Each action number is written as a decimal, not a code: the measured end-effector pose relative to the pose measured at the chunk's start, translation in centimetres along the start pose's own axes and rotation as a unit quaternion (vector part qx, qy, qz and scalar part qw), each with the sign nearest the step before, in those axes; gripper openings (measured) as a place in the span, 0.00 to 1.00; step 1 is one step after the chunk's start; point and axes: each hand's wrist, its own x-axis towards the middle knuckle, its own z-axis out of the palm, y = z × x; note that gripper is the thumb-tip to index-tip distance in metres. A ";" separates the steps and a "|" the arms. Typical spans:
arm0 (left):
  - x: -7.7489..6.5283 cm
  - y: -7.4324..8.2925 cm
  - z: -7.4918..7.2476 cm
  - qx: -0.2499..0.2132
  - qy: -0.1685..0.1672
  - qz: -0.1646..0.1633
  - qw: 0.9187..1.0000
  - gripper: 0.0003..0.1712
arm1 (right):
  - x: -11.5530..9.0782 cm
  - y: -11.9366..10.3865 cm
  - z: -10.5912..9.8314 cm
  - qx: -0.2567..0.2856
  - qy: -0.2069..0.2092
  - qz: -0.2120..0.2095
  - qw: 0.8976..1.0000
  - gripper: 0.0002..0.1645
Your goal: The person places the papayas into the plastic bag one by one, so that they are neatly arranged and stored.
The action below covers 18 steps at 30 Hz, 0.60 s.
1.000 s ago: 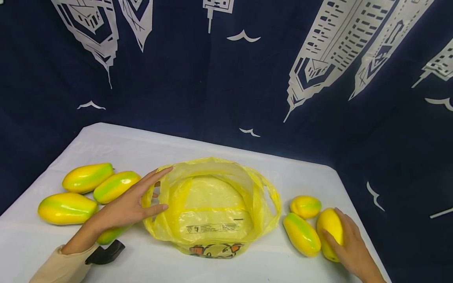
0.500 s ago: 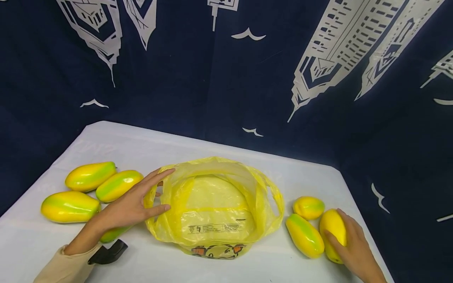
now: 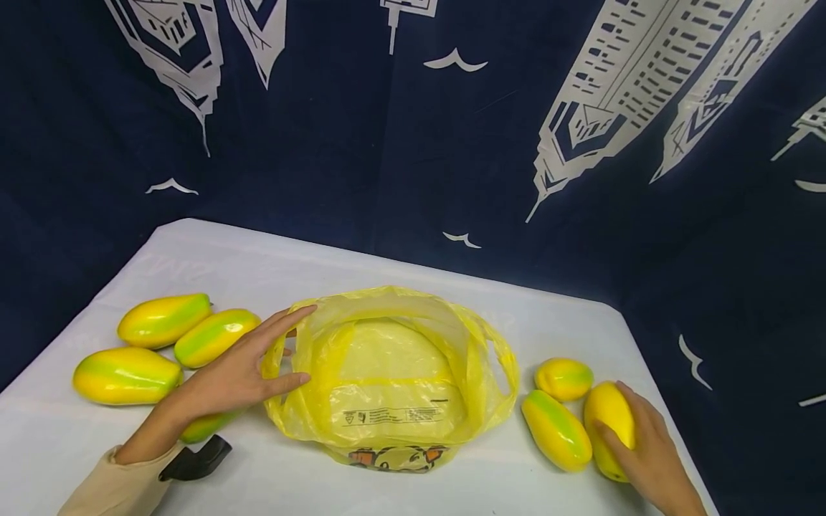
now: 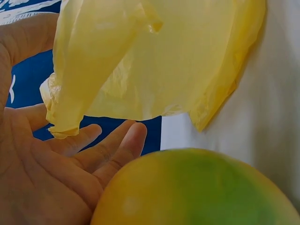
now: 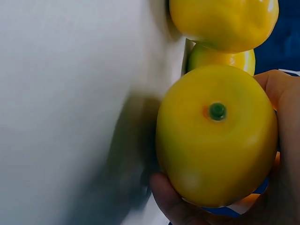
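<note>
In the head view a yellow plastic bag (image 3: 387,302) stands with its mouth wide at the middle of the table. My left hand (image 3: 234,373), fingers spread, is at its left handle; in the left wrist view the thumb and fingers lie either side of the hanging plastic (image 4: 140,70), not closed on it. At the right, my right hand (image 3: 654,448) curls round a yellow papaya (image 3: 608,426) resting on the table. The right wrist view shows that papaya's green stem end (image 5: 217,111), with thumb and fingers around it.
Two more papayas, one small (image 3: 564,379) and one longer (image 3: 556,431), lie left of the held one. Several papayas (image 3: 129,376) lie on the left, one partly under my left forearm. A dark patterned cloth (image 3: 413,143) hangs behind the white table (image 3: 213,247).
The view has shifted slightly, moving the whole scene a little to the right in the picture. Both hands keep their places at the bag and the papaya.
</note>
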 end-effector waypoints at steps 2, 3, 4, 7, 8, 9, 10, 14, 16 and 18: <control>0.0 0.0 0.0 0.000 -0.001 0.000 1.000 0.50 | -0.1 0.0 0.0 0.000 0.003 -0.001 1.000 0.56; 0.0 0.0 -0.1 0.000 -0.002 0.000 1.000 0.50 | -0.2 0.0 -0.1 0.000 0.005 -0.002 1.000 0.56; 0.0 0.1 -0.1 -0.001 -0.003 -0.001 1.000 0.51 | -0.2 0.0 -0.1 0.000 0.008 -0.004 1.000 0.56; 0.1 0.1 -0.1 -0.003 -0.005 -0.001 1.000 0.51 | -0.1 0.0 -0.3 0.003 0.014 -0.013 1.000 0.55; 0.1 0.1 -0.1 -0.004 -0.006 0.000 1.000 0.51 | -0.1 0.0 -0.4 0.005 0.017 -0.017 1.000 0.54; 0.1 0.1 0.0 -0.005 -0.006 0.000 1.000 0.51 | -0.1 0.0 -0.5 0.006 0.022 -0.020 1.000 0.54; 0.1 0.1 0.0 -0.006 -0.007 0.000 1.000 0.51 | -0.1 0.0 -0.5 0.007 0.027 -0.023 0.999 0.54; 0.0 0.2 0.0 -0.001 -0.006 -0.002 1.000 0.51 | -0.2 -0.3 -0.9 0.008 0.045 -0.029 0.999 0.53; 0.0 0.2 -0.1 0.002 -0.005 -0.004 1.000 0.51 | -0.2 -0.6 -1.1 0.007 0.054 -0.031 0.998 0.52; -0.1 0.2 -0.1 0.004 -0.004 -0.005 1.000 0.51 | -0.2 -1.0 -1.4 0.011 0.060 -0.039 0.997 0.52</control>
